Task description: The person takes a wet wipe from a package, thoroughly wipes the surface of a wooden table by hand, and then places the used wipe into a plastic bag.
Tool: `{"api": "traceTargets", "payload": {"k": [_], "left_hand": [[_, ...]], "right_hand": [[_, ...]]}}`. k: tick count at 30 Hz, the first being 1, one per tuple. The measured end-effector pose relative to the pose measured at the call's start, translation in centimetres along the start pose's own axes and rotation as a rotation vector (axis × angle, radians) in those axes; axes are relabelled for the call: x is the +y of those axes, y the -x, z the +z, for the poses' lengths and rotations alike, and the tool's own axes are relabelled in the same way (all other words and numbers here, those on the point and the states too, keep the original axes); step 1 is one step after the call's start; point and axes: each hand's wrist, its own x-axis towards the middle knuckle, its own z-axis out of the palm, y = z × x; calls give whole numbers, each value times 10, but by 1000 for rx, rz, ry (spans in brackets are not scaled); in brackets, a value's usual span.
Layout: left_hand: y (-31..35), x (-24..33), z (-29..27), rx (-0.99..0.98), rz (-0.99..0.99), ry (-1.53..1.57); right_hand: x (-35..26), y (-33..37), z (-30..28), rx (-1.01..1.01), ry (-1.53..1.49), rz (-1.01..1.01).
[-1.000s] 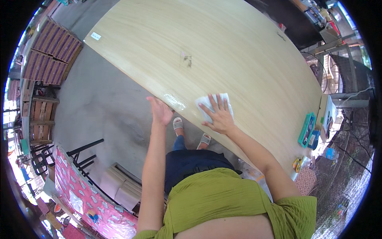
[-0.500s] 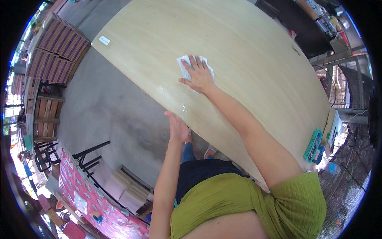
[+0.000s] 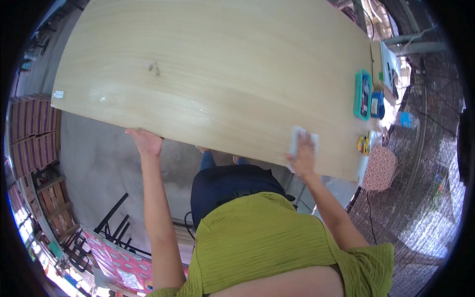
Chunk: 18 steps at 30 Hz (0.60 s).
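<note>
Under my right hand [image 3: 303, 156] lies a white cloth or paper wipe [image 3: 295, 138], pressed against the pale wood tabletop [image 3: 222, 64] near its front edge. The hand is flat and slightly blurred, with its fingers stretched out over the wipe. My left hand [image 3: 147, 143] is at the front edge, left of my body. Its thumb points left, while its other fingers are hidden at or below the edge. Wet, shiny spots show on the wood between the hands, and a dark smudge [image 3: 155, 68] marks the surface farther back.
At the table's right end are a teal basket [image 3: 362, 94], a blue container [image 3: 377, 105] and a yellow object [image 3: 363, 145]. A pink patterned stool seat [image 3: 380, 168] stands beside that end. Stacked boxes [image 3: 34, 133] and a wooden pallet [image 3: 54, 203] are at the left.
The view has turned and shifted toward the table's right end. My right hand has moved right with the wipe, close to the front edge. My left hand has moved left along that edge.
</note>
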Motion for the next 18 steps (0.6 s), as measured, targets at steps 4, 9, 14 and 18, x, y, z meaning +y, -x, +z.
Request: {"api": "traceTargets", "payload": {"k": [4,9,14,18], "left_hand": [[1,-5,6,-54,5,-21],[-5,-5,2,-95,20,-28],[-4,-11,-5,-111,32,-48],[0,-5,4,-63,-6,31]], "right_hand": [[151,88,9,103,116,421],[189,36,28,400,148,630],[14,-113,-3,284,-3,258],[-108,-208,-2,269,-123,-36]]}}
